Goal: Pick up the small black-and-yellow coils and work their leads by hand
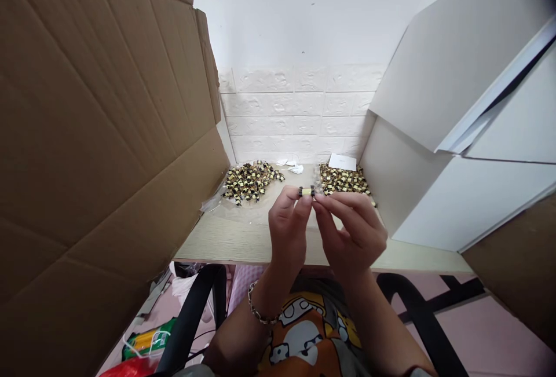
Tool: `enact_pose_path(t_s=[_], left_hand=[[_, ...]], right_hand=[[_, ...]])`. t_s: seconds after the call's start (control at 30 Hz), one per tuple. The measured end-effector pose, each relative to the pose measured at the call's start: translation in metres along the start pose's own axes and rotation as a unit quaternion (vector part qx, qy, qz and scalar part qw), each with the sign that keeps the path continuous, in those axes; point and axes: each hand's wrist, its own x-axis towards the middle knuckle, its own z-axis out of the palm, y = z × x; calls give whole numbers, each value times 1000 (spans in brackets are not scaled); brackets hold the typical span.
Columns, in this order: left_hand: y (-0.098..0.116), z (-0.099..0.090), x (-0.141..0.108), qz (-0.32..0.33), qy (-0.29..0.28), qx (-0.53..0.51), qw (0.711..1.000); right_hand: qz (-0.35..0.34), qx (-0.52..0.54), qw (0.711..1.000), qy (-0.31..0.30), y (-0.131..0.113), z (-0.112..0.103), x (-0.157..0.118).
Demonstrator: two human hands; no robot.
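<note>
My left hand (289, 223) pinches a small transformer coil (307, 191) between thumb and index finger, above the table. The coil has a yellow-wrapped middle and black ends. My right hand (351, 226) is closed at the coil's right end, with thumb and index fingertips pressed together there. Whether those fingertips grip the coil itself or a thin lead on it is too small to tell. Behind my left hand lies a loose pile of similar coils (249, 180). Another pile of coils (345, 182) sits behind my right hand and is partly hidden by it.
Cardboard (130, 134) walls the left side, and white panels (417, 134) stand on the right. White paper scraps (296, 168) and a white card (343, 161) lie near the back wall. Clear plastic film (217, 200) lies under the left pile. The table's front edge (243, 260) runs below my hands.
</note>
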Motion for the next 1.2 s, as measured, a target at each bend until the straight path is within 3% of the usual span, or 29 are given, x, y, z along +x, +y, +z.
enact_pose_path(t_s=[0.3,0.53,0.83,1.2], left_hand=[[8,4,2,-195,-5,-176,965],[13,5,1,-248,-38,-186,950],[8,4,0,-217,-12,-172,961],[3,3,4,-104,22,-95,990]], right_hand=[[9,26,998,-52,6,0,0],[-29,-30,996,-76,12,1,-2],[-44,-81,993,-67,9,4,-3],[-45,-74,994,-67,8,8,-6]])
